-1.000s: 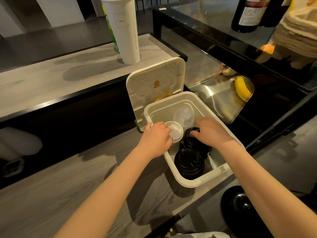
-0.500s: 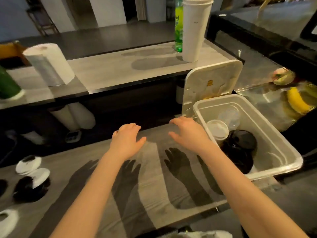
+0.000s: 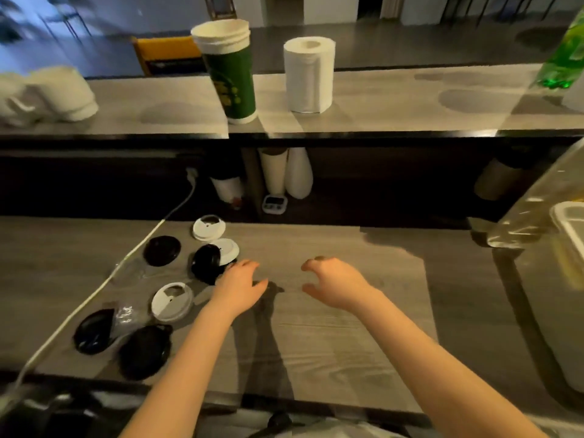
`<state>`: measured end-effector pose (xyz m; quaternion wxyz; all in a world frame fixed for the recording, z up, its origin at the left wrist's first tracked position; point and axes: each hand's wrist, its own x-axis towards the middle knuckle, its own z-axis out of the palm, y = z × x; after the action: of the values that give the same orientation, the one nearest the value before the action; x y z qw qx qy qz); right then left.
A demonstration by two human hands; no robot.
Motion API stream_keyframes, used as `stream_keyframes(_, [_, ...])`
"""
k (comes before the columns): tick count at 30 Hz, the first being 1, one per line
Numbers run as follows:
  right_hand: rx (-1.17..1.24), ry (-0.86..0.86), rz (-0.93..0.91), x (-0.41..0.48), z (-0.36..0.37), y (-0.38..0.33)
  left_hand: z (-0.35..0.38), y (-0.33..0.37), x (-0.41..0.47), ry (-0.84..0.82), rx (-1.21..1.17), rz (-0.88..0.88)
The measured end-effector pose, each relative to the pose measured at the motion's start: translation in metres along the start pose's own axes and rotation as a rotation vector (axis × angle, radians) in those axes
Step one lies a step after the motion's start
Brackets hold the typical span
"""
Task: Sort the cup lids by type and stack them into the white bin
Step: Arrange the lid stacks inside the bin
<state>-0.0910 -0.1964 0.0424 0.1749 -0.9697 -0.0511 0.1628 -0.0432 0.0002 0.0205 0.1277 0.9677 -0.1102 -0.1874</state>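
Several cup lids lie loose on the grey wooden counter at the left: a white lid (image 3: 209, 227) at the back, a second white lid (image 3: 227, 250) partly under a black lid (image 3: 205, 263), another black lid (image 3: 161, 250), a white lid (image 3: 172, 301), two black lids (image 3: 94, 330) (image 3: 145, 350) near the front, and a clear lid (image 3: 126, 316) between them. My left hand (image 3: 238, 286) hovers empty just right of the black lid, fingertips close to it. My right hand (image 3: 335, 284) hangs above the bare counter with loosely curled fingers, holding nothing. Only the corner of the white bin (image 3: 568, 222) shows at the right edge.
A white cable (image 3: 104, 282) crosses the counter beside the lids. On the raised shelf behind stand a green and white cup stack (image 3: 229, 71), a paper towel roll (image 3: 309, 75) and a green bottle (image 3: 565, 58). A small timer (image 3: 275, 203) and cup sleeves sit underneath.
Both hands left the white bin and swung left across the counter; the view turned with them, so the loose lids now lie in front and the bin sits at the right edge.
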Motion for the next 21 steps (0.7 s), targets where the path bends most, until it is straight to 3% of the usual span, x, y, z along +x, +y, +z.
stream_keyframes(8, [0.098,-0.159,0.004,0.091,0.03,-0.073,-0.023,-0.107,0.02,0.05,-0.022,-0.161])
stream_keyframes(12, [0.135,-0.233,0.063,0.123,0.033,-0.092,-0.04,-0.133,0.05,-0.069,-0.082,-0.235])
stream_keyframes(15, [0.122,-0.215,0.073,0.138,0.038,-0.096,-0.037,-0.142,0.066,-0.166,-0.218,-0.199])
stream_keyframes(21, [0.146,-0.17,0.081,0.153,0.039,-0.095,-0.013,-0.142,0.08,-0.101,-0.316,-0.184])
